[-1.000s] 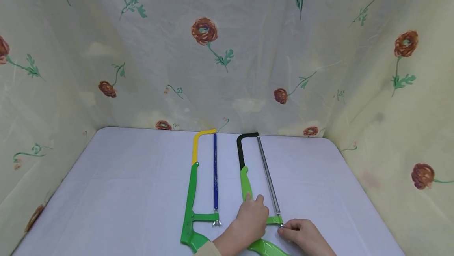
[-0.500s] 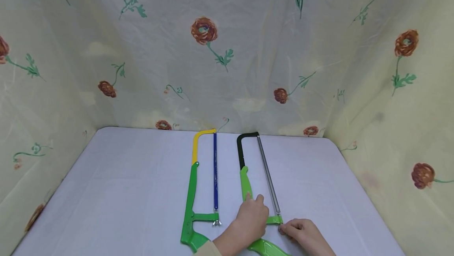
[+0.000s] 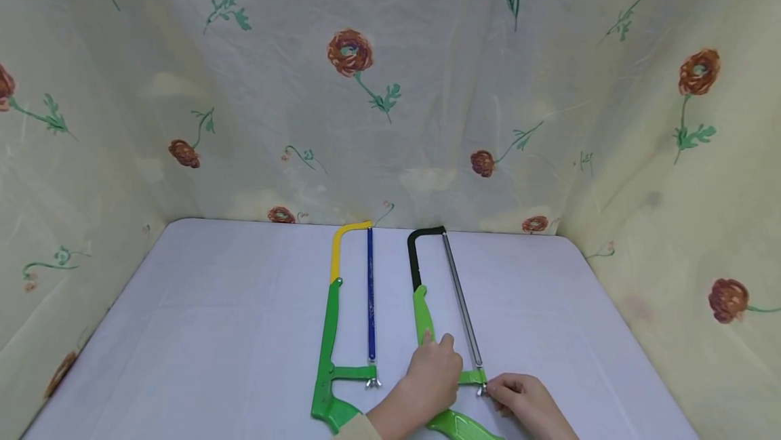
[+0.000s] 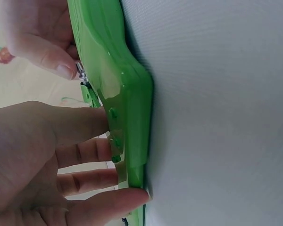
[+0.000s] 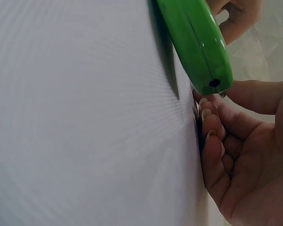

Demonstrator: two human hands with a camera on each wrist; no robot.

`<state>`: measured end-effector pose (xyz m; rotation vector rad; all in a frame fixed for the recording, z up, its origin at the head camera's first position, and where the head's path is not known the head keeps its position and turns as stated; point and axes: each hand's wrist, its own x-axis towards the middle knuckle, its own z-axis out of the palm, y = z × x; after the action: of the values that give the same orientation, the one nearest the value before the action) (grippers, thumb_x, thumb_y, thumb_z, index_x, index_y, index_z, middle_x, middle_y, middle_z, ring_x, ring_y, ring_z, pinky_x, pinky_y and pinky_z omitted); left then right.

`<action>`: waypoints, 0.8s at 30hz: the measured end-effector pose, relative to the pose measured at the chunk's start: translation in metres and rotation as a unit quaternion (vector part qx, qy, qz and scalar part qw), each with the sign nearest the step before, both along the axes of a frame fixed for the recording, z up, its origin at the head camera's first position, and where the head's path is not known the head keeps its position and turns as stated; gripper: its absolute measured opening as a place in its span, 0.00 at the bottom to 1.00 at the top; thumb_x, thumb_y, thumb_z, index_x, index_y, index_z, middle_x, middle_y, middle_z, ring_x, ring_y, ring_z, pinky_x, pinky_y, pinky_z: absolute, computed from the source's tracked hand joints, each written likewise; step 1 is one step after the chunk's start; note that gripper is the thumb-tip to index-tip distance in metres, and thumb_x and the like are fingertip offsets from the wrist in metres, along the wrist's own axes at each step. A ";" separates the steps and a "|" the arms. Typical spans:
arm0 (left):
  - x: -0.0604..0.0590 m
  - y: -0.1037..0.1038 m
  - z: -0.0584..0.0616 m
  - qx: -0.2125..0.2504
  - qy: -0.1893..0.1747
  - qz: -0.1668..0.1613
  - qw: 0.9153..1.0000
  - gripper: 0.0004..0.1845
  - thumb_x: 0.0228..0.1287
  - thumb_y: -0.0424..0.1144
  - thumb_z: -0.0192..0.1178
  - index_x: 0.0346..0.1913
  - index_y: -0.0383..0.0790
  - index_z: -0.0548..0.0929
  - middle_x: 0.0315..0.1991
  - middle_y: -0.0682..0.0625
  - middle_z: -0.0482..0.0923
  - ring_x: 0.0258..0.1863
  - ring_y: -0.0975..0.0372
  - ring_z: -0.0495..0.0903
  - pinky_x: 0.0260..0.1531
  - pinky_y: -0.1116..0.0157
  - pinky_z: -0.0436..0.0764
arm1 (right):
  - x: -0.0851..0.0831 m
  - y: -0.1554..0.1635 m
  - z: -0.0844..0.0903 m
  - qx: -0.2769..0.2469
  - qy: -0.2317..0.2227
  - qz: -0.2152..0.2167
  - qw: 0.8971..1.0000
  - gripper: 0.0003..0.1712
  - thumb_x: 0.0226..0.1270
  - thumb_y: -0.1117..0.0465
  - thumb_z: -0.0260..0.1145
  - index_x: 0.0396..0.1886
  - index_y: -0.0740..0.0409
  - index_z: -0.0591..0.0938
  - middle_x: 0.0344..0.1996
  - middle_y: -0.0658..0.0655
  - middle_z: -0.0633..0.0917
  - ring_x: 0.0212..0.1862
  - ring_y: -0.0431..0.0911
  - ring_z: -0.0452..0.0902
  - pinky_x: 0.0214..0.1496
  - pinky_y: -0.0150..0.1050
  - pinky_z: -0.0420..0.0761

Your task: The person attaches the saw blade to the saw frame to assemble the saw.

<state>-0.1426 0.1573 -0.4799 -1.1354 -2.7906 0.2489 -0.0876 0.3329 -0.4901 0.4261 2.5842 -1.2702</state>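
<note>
A hacksaw with a light green handle and black front frame (image 3: 413, 260) lies on the table, its grey blade (image 3: 462, 297) on the right side. My left hand (image 3: 432, 372) grips its green frame (image 4: 132, 108); the thumb and fingers sit on either side in the left wrist view. At the blade's near end, my right hand (image 3: 518, 396) pinches a small metal wing nut (image 3: 481, 391) with thumb and forefinger. Its other fingers curl in beside the table, seen in the right wrist view beyond the green handle end (image 5: 203, 52).
A second hacksaw (image 3: 326, 338), dark green with a yellow front and blue blade (image 3: 371, 297), lies to the left, with its own wing nut (image 3: 373, 383). White cloth covers the table (image 3: 232, 331). A flowered curtain (image 3: 403, 142) encloses the back and sides.
My right fingertips have shifted slightly to the right at the wing nut, and more of its wings show. The left hand and both hacksaws have stayed put.
</note>
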 end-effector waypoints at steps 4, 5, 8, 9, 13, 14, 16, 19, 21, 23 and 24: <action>0.000 0.000 0.000 0.003 -0.003 0.002 1.000 0.14 0.54 0.57 0.70 0.36 0.52 0.88 0.37 0.54 0.79 0.41 0.66 0.80 0.63 0.59 0.79 | 0.000 -0.001 0.000 -0.009 0.002 -0.004 1.000 0.13 0.67 0.58 0.63 0.36 0.66 0.85 0.21 0.51 0.80 0.28 0.43 0.73 0.28 0.32 0.74; 0.000 0.000 0.000 0.005 -0.005 0.003 1.000 0.14 0.54 0.56 0.70 0.37 0.51 0.88 0.37 0.54 0.79 0.41 0.66 0.80 0.63 0.59 0.79 | 0.000 -0.001 0.000 -0.010 0.002 -0.005 1.000 0.13 0.68 0.58 0.63 0.37 0.66 0.85 0.22 0.51 0.80 0.28 0.43 0.73 0.28 0.32 0.74; -0.001 0.000 0.000 0.013 -0.015 0.007 1.000 0.15 0.54 0.56 0.70 0.38 0.51 0.88 0.38 0.54 0.80 0.40 0.65 0.81 0.63 0.58 0.79 | 0.000 -0.002 -0.001 -0.013 0.004 -0.010 1.000 0.12 0.67 0.59 0.64 0.38 0.66 0.85 0.22 0.51 0.80 0.28 0.43 0.74 0.29 0.32 0.76; -0.001 0.000 0.000 0.015 -0.018 0.007 1.000 0.15 0.54 0.56 0.70 0.38 0.51 0.88 0.38 0.54 0.80 0.40 0.65 0.81 0.64 0.58 0.79 | 0.000 -0.002 -0.002 -0.013 0.005 -0.011 1.000 0.12 0.67 0.60 0.64 0.38 0.66 0.84 0.22 0.52 0.80 0.28 0.43 0.74 0.29 0.32 0.76; -0.001 0.000 -0.001 0.015 -0.021 0.007 1.000 0.15 0.54 0.56 0.70 0.39 0.51 0.88 0.38 0.54 0.80 0.41 0.65 0.81 0.63 0.58 0.79 | 0.000 -0.002 -0.003 -0.014 0.007 -0.017 1.000 0.11 0.67 0.61 0.64 0.39 0.66 0.84 0.23 0.52 0.80 0.28 0.42 0.75 0.29 0.32 0.77; -0.001 0.000 -0.001 0.015 -0.020 0.007 1.000 0.15 0.54 0.56 0.70 0.39 0.51 0.88 0.39 0.54 0.80 0.42 0.65 0.81 0.63 0.59 0.79 | 0.000 -0.002 -0.003 -0.015 0.008 -0.020 1.000 0.11 0.67 0.61 0.64 0.39 0.66 0.84 0.23 0.52 0.80 0.28 0.43 0.75 0.29 0.32 0.77; -0.001 -0.001 -0.001 0.014 -0.016 0.006 1.000 0.15 0.54 0.57 0.70 0.38 0.52 0.88 0.38 0.54 0.80 0.42 0.65 0.81 0.63 0.59 0.79 | -0.001 -0.003 -0.004 -0.016 0.008 -0.024 1.000 0.11 0.67 0.61 0.64 0.39 0.67 0.84 0.23 0.52 0.80 0.28 0.43 0.75 0.29 0.32 0.77; -0.001 -0.001 0.000 0.014 -0.013 0.006 1.000 0.15 0.54 0.56 0.70 0.38 0.51 0.88 0.38 0.54 0.80 0.41 0.65 0.81 0.63 0.59 0.79 | -0.001 -0.003 -0.004 -0.016 0.008 -0.027 0.999 0.10 0.67 0.62 0.64 0.38 0.67 0.84 0.22 0.52 0.80 0.28 0.43 0.74 0.28 0.32 0.78; 0.000 -0.001 0.001 0.014 -0.011 0.005 1.000 0.15 0.54 0.56 0.70 0.38 0.51 0.88 0.38 0.53 0.80 0.41 0.65 0.81 0.62 0.58 0.80 | -0.001 -0.003 -0.004 -0.015 0.008 -0.031 0.999 0.09 0.66 0.63 0.63 0.38 0.66 0.84 0.22 0.52 0.80 0.28 0.43 0.74 0.28 0.32 0.78; 0.000 -0.001 0.001 0.012 -0.011 0.003 1.000 0.15 0.54 0.56 0.70 0.38 0.51 0.88 0.39 0.53 0.80 0.42 0.65 0.81 0.62 0.58 0.80 | -0.001 -0.004 -0.005 -0.013 0.010 -0.032 0.999 0.08 0.65 0.64 0.63 0.38 0.66 0.84 0.22 0.52 0.80 0.28 0.43 0.74 0.28 0.32 0.78; 0.000 -0.001 0.002 0.011 -0.011 0.003 1.000 0.15 0.54 0.56 0.70 0.38 0.51 0.88 0.39 0.53 0.80 0.42 0.64 0.81 0.62 0.58 0.80 | -0.001 -0.004 -0.005 -0.012 0.012 -0.032 0.999 0.08 0.65 0.65 0.63 0.38 0.66 0.84 0.22 0.52 0.80 0.27 0.43 0.74 0.28 0.32 0.77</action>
<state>-0.1430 0.1566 -0.4783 -1.1324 -2.8091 0.2053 -0.0886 0.3291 -0.4947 0.4952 2.5920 -1.3332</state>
